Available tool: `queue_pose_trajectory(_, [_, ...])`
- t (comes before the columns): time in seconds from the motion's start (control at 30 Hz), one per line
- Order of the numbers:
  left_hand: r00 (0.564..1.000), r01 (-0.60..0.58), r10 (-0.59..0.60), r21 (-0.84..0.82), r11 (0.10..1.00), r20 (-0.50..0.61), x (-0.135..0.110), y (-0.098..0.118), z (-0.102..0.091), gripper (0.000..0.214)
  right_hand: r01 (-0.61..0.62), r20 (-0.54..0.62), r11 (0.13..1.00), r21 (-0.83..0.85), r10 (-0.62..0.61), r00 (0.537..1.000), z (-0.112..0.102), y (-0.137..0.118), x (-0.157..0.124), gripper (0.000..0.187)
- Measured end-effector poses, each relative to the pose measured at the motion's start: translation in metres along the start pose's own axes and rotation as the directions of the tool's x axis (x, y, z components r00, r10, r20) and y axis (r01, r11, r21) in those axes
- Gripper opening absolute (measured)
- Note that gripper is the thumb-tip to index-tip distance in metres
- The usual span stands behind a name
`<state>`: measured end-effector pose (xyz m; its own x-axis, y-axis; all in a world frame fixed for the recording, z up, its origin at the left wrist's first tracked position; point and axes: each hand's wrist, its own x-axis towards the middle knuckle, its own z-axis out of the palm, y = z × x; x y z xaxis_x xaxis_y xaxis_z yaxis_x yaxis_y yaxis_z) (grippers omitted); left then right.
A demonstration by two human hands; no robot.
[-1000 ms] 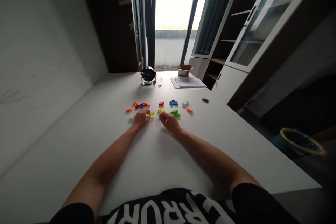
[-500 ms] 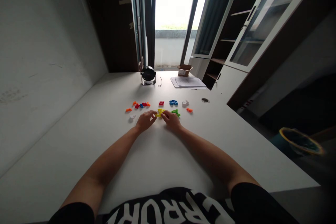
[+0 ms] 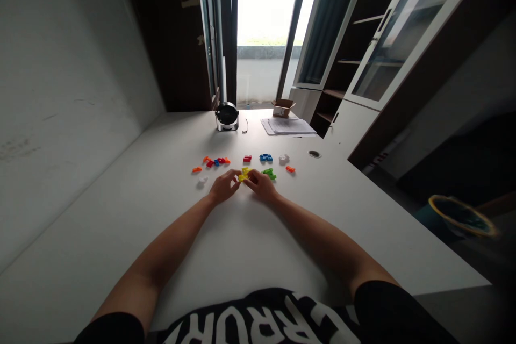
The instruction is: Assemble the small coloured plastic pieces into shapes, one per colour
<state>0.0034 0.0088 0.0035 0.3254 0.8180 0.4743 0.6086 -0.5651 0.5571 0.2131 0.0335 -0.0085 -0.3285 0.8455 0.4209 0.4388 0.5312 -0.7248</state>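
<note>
Left hand (image 3: 223, 186) and right hand (image 3: 261, 185) both nearly closed, fingertips pinched together on yellow plastic block (image 3: 244, 174) over white desk (image 3: 133, 236); green block (image 3: 269, 173) just beyond right fingertips, red block (image 3: 247, 158) and blue block (image 3: 265, 157) ahead of fingers, white block (image 3: 202, 179) out past left fingers
</note>
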Motion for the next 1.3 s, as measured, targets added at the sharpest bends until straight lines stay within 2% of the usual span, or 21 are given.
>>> queue_pose_trajectory(0.1, [0.996, 0.089, -0.088, -0.199, 0.976, 0.01, 0.002, -0.006, 0.002, 0.033, 0.018, -0.02, 1.0, -0.021, -0.018, 1.0, 0.0, -0.002, -0.002, 0.025])
queue_pose_trajectory(0.2, [0.981, 0.191, -0.163, -0.463, 0.866, 0.101, 0.006, -0.013, 0.005, 0.027, 0.048, -0.027, 0.997, -0.057, -0.05, 0.998, 0.0, -0.004, -0.003, 0.024])
queue_pose_trajectory(0.3, [0.972, 0.234, -0.193, -0.561, 0.794, 0.132, 0.009, -0.017, 0.007, 0.022, 0.071, -0.026, 0.993, -0.097, -0.074, 0.997, 0.0, -0.006, -0.004, 0.023])
queue_pose_trajectory(0.77, [0.973, 0.226, -0.166, -0.548, 0.806, 0.158, 0.007, -0.016, 0.008, 0.031, 0.143, -0.021, 0.987, -0.075, -0.145, 0.989, 0.0, -0.009, -0.004, 0.016])
queue_pose_trajectory(1.13, [0.976, 0.219, -0.17, -0.571, 0.791, 0.139, 0.008, -0.017, 0.007, 0.029, 0.142, -0.015, 0.986, -0.083, -0.143, 0.99, 0.001, -0.009, -0.004, 0.024])
queue_pose_trajectory(1.3, [0.98, 0.2, -0.158, -0.587, 0.785, 0.122, 0.007, -0.019, 0.008, 0.031, 0.171, -0.024, 0.98, -0.101, -0.175, 0.984, 0.002, -0.006, -0.004, 0.021])
